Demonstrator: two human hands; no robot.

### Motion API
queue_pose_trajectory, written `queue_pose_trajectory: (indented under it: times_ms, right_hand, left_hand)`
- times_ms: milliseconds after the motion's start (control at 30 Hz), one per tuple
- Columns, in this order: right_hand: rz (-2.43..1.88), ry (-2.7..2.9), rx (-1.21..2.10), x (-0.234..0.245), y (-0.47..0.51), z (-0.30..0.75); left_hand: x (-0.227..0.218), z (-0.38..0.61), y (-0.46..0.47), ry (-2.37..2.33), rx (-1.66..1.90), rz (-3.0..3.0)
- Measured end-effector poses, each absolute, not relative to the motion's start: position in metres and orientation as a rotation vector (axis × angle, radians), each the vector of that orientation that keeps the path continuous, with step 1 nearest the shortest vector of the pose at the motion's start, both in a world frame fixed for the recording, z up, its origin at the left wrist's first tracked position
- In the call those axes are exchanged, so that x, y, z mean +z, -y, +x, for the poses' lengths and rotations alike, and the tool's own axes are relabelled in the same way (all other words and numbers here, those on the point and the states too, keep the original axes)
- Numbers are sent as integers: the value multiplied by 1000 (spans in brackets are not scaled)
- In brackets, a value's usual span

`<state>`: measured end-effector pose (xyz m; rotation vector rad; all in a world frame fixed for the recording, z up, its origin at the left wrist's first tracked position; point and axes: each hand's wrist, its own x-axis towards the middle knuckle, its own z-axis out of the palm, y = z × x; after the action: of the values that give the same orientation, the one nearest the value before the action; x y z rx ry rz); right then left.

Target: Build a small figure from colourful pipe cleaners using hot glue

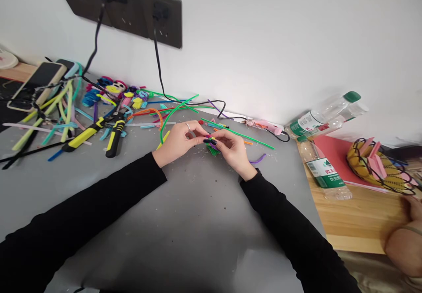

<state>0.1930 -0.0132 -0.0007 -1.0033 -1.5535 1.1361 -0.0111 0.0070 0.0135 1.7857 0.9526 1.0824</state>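
Observation:
Between my two hands is a small pipe-cleaner piece [212, 148] in purple, pink and green, largely covered by my fingers. My left hand [180, 142], with a ring on one finger, pinches it from the left. From the right, my right hand [234, 151] pinches it too, thumb and fingertips together. A green pipe cleaner [173, 112] curves up behind my left hand. Another straight green pipe cleaner [253, 139] lies behind my right hand, and a short purple one [258, 159] rests just right of it.
Yellow-and-black pliers [115, 137] lie on the left among loose pipe cleaners, two phones [38, 84] and fuzzy figures [114, 89]. A pink glue gun [263, 125] sits by the wall. Plastic bottles [326, 174] and another person's arm [404, 249] are at right.

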Motion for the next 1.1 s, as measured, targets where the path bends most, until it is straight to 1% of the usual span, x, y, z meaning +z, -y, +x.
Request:
queue_pose_trajectory:
  times_ms: [400, 600, 800, 967, 1100]
  right_hand:
    - [-981, 1610, 1023, 1, 15, 190]
    - [-1001, 1576, 1030, 4, 16, 190]
    - [-1022, 1565, 1030, 4, 16, 189]
    - [-1007, 1592, 957, 6, 16, 189]
    - [-1018, 1578, 976, 6, 15, 189]
  left_hand:
    - [12, -10, -7, -935, 1101, 1756]
    - [11, -9, -4, -868, 1080, 1687]
    - [10, -11, -6, -904, 998, 1717]
    - [9, -11, -5, -917, 1011, 1695]
    - [10, -12, -4, -901, 1002, 1681]
